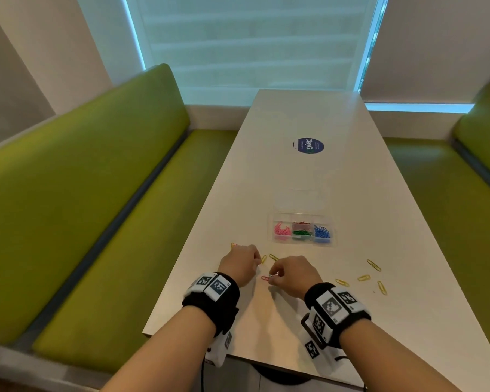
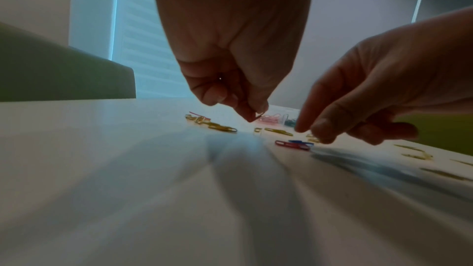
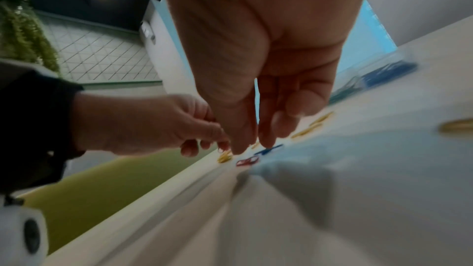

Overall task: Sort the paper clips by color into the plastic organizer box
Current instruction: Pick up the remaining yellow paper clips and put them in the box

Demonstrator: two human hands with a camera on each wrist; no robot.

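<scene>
the left hand (image 1: pixel 239 263) hovers low over the table (image 1: pixel 309 171) near its front left corner, fingers curled, thumb and forefinger pinching what looks like a small reddish clip (image 2: pixel 258 117); the wrist views leave its colour uncertain. the right hand (image 1: pixel 290 274) is just beside it, thumb and fingers drawn narrow and pointing down, fingertips (image 3: pixel 239 150) just above a blue clip (image 3: pixel 268 149) and a red clip (image 3: pixel 247 161) that lie touching or overlapping; whether it already has hold of either cannot be told.

yellow clips (image 1: pixel 374 265) are strewn toward the right edge, with a few more (image 2: pixel 221 127) by the left hand. the plastic organizer box (image 1: pixel 301 230) sits further up the table's middle, well apart from both hands, holding pink, red over green, and blue clips in three compartments.

the risk, as a guess: the red and blue clips may be hooked together, so lifting one could drag the other into the wrong compartment. thin wire flat on a smooth top is also liable to slip from a fingertip pinch, and clips near the left edge could be nudged off onto the seat.

the table is long, pale and glossy, with a round dark blue sticker (image 1: pixel 308 145) further along. green padded benches (image 1: pixel 82 193) flank it, and a window with a drawn blind (image 1: pixel 252 46) stands at the far end.
</scene>
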